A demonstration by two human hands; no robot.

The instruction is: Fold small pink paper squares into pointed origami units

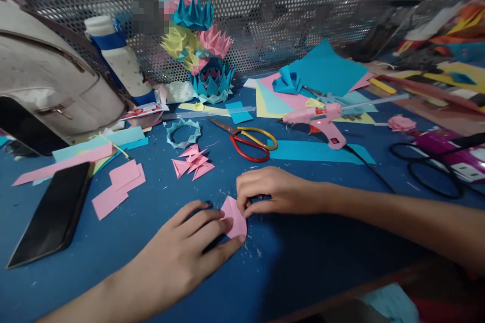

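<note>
A small pink paper square [234,216] with fold creases lies on the blue table between my hands. My left hand [197,237] rests on its left side, fingers spread, with the thumb at the lower edge. At the right edge, my right hand [261,192] has thumb and fingertips pinched together on the paper. Beyond them lie several folded pink paper triangles [194,161] and a light-blue ring of folded paper [184,133]. Scissors [246,140] with one red and one yellow handle rest near my right hand. More pink squares [123,181] lie at the left.
A pink glue gun [318,120] with its cord lies over a blue strip [303,151]. At the left are a phone [53,217], a bag [49,70] and a bottle [121,60]. Folded paper flowers [212,75] stand at the back; coloured sheets [322,68] lie behind the gun.
</note>
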